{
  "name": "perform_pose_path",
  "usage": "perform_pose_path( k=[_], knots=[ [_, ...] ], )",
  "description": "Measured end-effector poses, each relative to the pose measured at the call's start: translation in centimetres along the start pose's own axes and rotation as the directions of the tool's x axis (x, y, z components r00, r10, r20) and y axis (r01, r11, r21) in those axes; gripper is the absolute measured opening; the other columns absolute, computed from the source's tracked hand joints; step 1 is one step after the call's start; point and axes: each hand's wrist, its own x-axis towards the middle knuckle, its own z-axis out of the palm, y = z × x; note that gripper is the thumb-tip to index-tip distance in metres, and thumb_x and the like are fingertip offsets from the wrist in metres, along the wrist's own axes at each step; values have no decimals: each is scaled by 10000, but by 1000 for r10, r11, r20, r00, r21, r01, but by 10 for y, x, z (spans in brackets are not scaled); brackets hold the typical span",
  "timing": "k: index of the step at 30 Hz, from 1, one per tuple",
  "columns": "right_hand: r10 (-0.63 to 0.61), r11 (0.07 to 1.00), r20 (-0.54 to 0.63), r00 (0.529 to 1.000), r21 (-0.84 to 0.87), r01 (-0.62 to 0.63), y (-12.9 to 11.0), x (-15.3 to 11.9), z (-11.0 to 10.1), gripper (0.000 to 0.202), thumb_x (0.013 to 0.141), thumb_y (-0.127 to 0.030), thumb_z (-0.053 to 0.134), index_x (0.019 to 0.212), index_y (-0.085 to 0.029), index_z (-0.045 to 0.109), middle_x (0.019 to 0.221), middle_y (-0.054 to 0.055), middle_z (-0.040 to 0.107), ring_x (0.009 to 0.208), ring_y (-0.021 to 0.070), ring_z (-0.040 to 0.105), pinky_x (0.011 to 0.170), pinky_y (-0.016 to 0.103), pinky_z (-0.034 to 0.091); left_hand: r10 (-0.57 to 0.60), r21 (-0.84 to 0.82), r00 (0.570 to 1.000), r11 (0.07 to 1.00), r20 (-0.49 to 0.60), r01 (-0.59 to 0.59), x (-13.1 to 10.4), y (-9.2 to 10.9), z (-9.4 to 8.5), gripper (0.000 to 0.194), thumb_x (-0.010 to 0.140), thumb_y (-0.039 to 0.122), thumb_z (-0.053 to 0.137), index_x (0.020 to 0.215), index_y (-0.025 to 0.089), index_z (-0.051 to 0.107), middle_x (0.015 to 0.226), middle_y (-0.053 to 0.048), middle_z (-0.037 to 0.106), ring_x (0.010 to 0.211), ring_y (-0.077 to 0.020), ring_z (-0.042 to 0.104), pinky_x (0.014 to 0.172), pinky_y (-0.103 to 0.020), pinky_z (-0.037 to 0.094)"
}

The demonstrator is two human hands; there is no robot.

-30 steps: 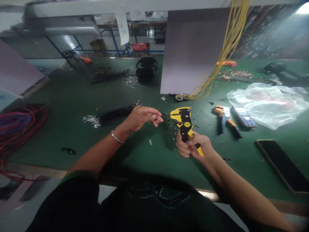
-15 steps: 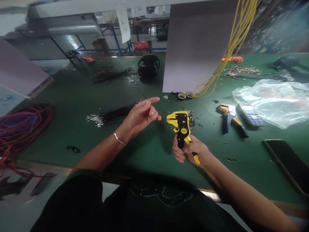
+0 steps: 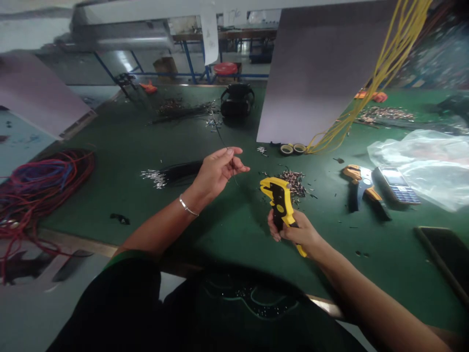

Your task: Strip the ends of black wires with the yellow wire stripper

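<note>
A thin black wire [image 3: 219, 131] is pinched in my left hand [image 3: 216, 171], one end rising behind the fingers and the other hanging below them. My right hand [image 3: 291, 230] is wrapped round the handles of a yellow and black wire stripper [image 3: 279, 198], whose jaws point up and left, apart from the wire. Behind the tool lies a pile of small stripped scraps [image 3: 295, 182]. Beside my left forearm rests a bundle of black wires [image 3: 179, 171] with bright ends.
To the right are a second wire stripper [image 3: 361, 188], a keypad phone [image 3: 397, 185], a smartphone [image 3: 445, 256] and a plastic bag [image 3: 421, 166]. Red cables [image 3: 47, 183] coil at the left. Yellow wires [image 3: 381, 93] hang past a grey board [image 3: 311, 73], near tape rolls [image 3: 293, 149].
The view has swung a little left. My left fingers have rolled the wire so a short end now shows below them. The wire stripper has tilted, its jaws turning slightly.
</note>
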Motion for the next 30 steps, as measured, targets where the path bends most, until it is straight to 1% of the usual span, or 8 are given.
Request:
perform_pose_path(
  k=[2,4,8,11,16,21,26,30],
  knots=[
    [-10,972,-40,999,-236,0,-3,-2,2,318,582,-117,526,894,-178,546,694,-12,533,603,146,491,557,288,390,12,-22,1000,1000,10,-12,1,-1,-3,141,907,230,531,929,121,619,668,-7,621,678,-137,649,869,-396,527],
    [-72,871,-51,996,-490,38,-6,-4,4,293,609,-132,526,898,-180,533,719,-6,519,630,152,488,579,286,390,14,-33,1000,999,8,-13,2,-3,-4,138,907,223,529,931,117,613,672,-7,620,685,-140,652,873,-400,524],
    [-267,497,34,963,-851,168,-6,-5,10,345,628,-149,539,972,-173,523,826,51,568,689,188,519,628,311,408,-6,-16,999,1000,-41,6,2,-5,-4,132,914,227,514,914,134,608,662,-6,622,674,-131,650,885,-390,520],
    [-324,255,97,941,-949,185,-2,-4,15,352,667,-192,566,1017,-166,541,912,105,599,785,240,557,701,355,431,-9,-12,999,1000,-50,9,1,-6,-2,137,914,229,511,909,138,613,668,-14,627,679,-136,653,887,-390,516],
    [-322,46,121,939,-989,143,2,-4,20,341,711,-299,614,1020,-156,585,877,104,617,838,273,562,774,392,417,-30,-30,998,999,-54,29,-3,-7,3,136,909,224,517,895,134,619,660,-11,614,668,-137,647,885,-399,512],
    [-275,-9,149,950,-988,153,4,-3,21,287,728,-319,631,966,-162,608,864,101,613,821,266,547,752,382,390,-49,-55,999,997,-19,48,-5,-9,8,139,913,232,515,905,139,618,662,-4,603,670,-132,641,892,-405,511],
    [-252,25,152,956,-986,164,-2,-5,21,306,732,-346,649,978,-166,623,886,104,627,837,265,558,753,380,407,-36,-54,998,998,43,38,-8,-12,11,153,919,232,506,931,137,626,672,-7,607,677,-139,640,886,-424,516],
    [-278,94,157,948,-977,190,-6,-5,20,313,755,-370,656,1003,-180,646,920,115,650,861,273,580,768,407,444,-69,-36,997,997,36,70,-11,-14,15,162,923,240,499,935,147,631,662,-3,608,686,-133,638,885,-408,518]
  ],
)
